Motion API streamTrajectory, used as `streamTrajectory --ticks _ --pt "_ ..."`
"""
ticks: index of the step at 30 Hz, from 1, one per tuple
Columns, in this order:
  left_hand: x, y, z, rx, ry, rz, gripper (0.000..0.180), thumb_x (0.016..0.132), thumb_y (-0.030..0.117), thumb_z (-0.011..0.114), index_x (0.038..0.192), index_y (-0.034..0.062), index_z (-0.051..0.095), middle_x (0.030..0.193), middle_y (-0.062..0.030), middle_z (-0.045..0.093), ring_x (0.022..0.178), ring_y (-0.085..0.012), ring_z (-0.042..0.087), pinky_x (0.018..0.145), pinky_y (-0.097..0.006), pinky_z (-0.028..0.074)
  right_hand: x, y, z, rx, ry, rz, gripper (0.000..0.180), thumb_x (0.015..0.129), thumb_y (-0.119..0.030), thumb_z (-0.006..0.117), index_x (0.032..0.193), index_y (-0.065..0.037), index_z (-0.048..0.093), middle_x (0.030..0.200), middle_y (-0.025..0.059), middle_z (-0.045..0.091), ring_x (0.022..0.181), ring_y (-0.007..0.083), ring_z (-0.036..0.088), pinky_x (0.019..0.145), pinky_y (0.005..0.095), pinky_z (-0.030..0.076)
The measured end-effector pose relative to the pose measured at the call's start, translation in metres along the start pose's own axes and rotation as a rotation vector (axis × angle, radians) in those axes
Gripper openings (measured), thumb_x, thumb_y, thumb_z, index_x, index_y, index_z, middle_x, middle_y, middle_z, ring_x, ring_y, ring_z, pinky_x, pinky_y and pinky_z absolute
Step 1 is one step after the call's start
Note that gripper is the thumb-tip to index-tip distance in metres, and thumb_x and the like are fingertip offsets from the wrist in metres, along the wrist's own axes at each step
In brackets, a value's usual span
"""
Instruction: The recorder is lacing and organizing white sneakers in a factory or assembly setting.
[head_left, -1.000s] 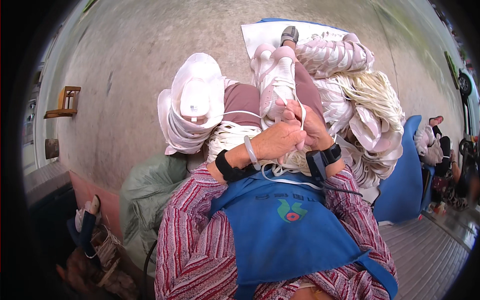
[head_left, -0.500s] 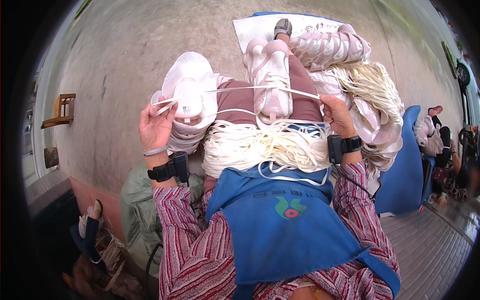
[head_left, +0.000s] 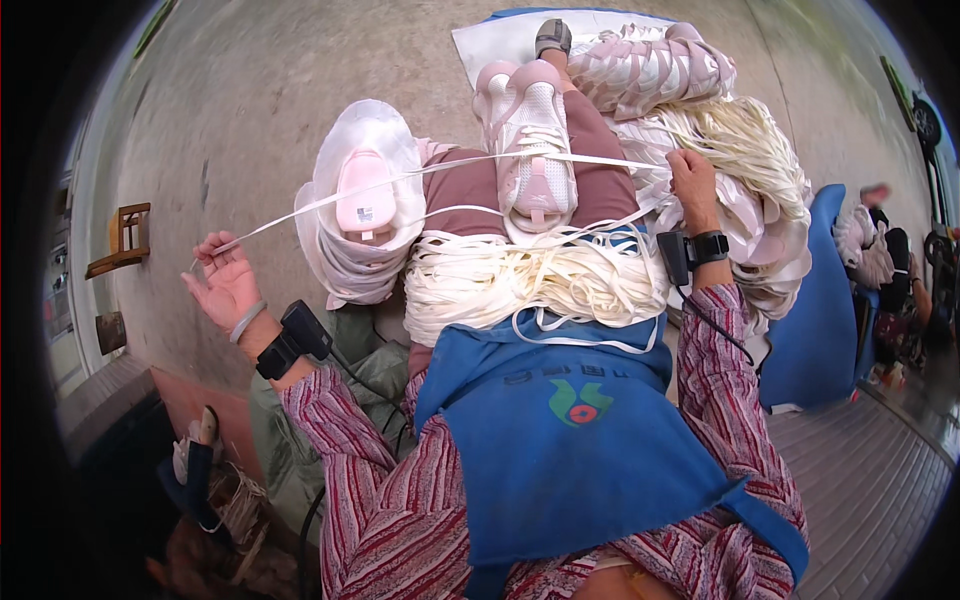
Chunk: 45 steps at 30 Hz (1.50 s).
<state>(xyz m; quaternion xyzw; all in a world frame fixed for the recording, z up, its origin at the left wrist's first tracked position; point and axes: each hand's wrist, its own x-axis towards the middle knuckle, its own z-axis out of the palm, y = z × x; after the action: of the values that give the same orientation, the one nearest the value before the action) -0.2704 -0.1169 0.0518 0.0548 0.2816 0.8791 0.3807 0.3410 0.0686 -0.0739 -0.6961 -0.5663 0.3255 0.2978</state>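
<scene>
My left hand (head_left: 226, 283) is stretched out to the left, pinching one end of a long white strip (head_left: 440, 168). The strip runs taut across my lap, over a pink shoe (head_left: 533, 145), to my right hand (head_left: 692, 178), which grips its other end. A heap of loose white strips (head_left: 520, 280) lies on my lap above a blue apron (head_left: 570, 440). My other foot (head_left: 362, 190) rests on a white bundle of strips.
More piled white strips (head_left: 745, 150) and a tied bundle (head_left: 650, 65) lie at the right on a white sheet (head_left: 495, 40). A blue seat (head_left: 815, 300) stands at right, a person (head_left: 895, 270) beyond it. A green bag (head_left: 330, 400) sits at my left. Concrete floor (head_left: 250, 90) ahead.
A second ago both hands were together at the lap over the strips. They have drawn apart, the left far out to the left, pulling one strip taut between them.
</scene>
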Motion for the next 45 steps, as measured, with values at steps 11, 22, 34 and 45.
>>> streamTrajectory --ticks 11,22,34,45 --pt "-0.095 -0.183 0.098 0.983 -0.496 -0.744 0.04 0.092 0.016 0.06 0.124 -0.0051 0.048 0.1 -0.0119 0.067 0.071 -0.0093 0.057 0.066 -0.019 0.048 -0.084 -0.126 0.011 -0.09 -0.457 -0.526 0.013 0.078 -0.007 0.062 0.09 -0.004 0.066 0.082 0.012 0.057 0.075 0.0269 0.06 0.07 0.0347 0.048" --pt "-0.098 -0.24 0.071 1.574 -0.891 -0.386 0.027 0.089 0.026 0.056 0.09 0.002 0.067 0.072 -0.0085 0.066 0.066 -0.0166 0.06 0.064 -0.028 0.047 -0.095 -0.104 0.015 -0.265 -0.632 -0.622 0.009 0.077 -0.012 0.065 0.082 -0.004 0.067 0.085 0.0099 0.054 0.079 0.0284 0.059 0.07 0.0383 0.048" --pt "-0.084 -0.251 0.08 1.86 -0.903 -0.095 0.026 0.089 0.025 0.056 0.101 0.0064 0.069 0.082 -0.0118 0.069 0.076 -0.0194 0.067 0.069 -0.031 0.05 -0.076 -0.096 -0.01 -0.189 -0.614 -0.402 0.012 0.08 -0.011 0.06 0.084 0.0 0.064 0.072 0.0147 0.056 0.071 0.0296 0.056 0.066 0.0374 0.045" --pt "-0.075 -0.266 0.066 1.632 -0.823 -0.278 0.021 0.09 0.02 0.054 0.095 0.0045 0.066 0.078 -0.0042 0.065 0.066 -0.0119 0.063 0.052 -0.022 0.052 -0.097 -0.112 0.027 -0.489 -0.503 -0.67 0.011 0.081 -0.016 0.064 0.084 -0.006 0.066 0.088 0.0092 0.054 0.076 0.0306 0.061 0.068 0.0397 0.049"
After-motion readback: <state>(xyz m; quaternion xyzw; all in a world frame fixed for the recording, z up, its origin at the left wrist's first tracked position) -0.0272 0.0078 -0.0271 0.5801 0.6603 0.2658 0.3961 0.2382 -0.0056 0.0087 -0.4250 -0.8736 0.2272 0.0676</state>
